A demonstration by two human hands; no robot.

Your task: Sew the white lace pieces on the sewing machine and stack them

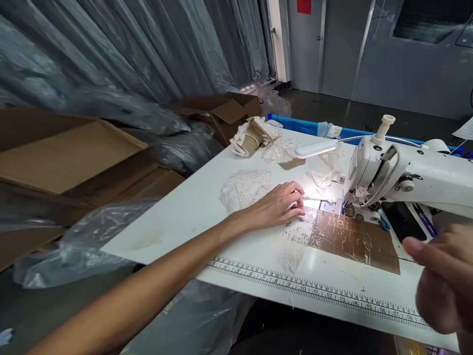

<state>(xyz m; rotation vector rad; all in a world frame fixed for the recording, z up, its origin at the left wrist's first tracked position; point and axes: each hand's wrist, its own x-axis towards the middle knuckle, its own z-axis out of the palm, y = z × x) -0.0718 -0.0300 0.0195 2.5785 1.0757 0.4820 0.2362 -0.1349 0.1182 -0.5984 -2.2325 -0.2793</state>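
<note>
Two hands (283, 203) (445, 278), one sewing machine (428, 167)

1. Grey curtain (148, 49), hanging in folds across the upper left
2. Large box (70, 153), brown cardboard, a broad flap spread out, at the far left
3. Smaller box (218, 113), flaps up, farther back near the curtain's foot
4. Clear plastic (84, 251), crumpled beside the large box
5. Grey door (306, 54), a red sheet (304, 6) high on it
6. Grey wall (406, 74) with a dark window (432, 19)
7. Black phone (403, 221), lying flat, pens (424, 220) just beside it
8. White paper (464, 129), partly in view at the right edge
</note>
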